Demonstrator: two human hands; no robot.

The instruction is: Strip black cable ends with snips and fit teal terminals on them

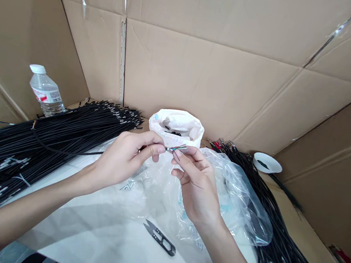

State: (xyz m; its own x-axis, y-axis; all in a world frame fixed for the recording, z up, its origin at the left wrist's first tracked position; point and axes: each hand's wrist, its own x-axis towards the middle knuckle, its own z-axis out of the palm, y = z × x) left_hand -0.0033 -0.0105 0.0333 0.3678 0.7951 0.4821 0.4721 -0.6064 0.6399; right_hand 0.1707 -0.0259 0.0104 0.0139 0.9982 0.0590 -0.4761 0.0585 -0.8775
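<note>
My left hand (132, 153) pinches a black cable (89, 154) close to its end, with the rest of the cable trailing left over a bundle. Out of that end fan several thin coloured wires (179, 148), green, red and white among them. Thumb and forefinger of my right hand (197, 176) are closed on these wires, the other fingers curled loosely. Below both hands, dark thread snips (159, 237) lie on the white table surface (106, 244). Just behind the hands stands a white bag (195, 130) with rolled edges and small dark scraps inside.
A large bundle of black cables (64, 128) covers the left side, with a water bottle (47, 92) behind it. More cables (275, 225) with stripped ends run down the right. Clear plastic bags (244, 203) lie mid-table. A white bowl (277, 166) sits right; cardboard walls (204, 74) enclose the space.
</note>
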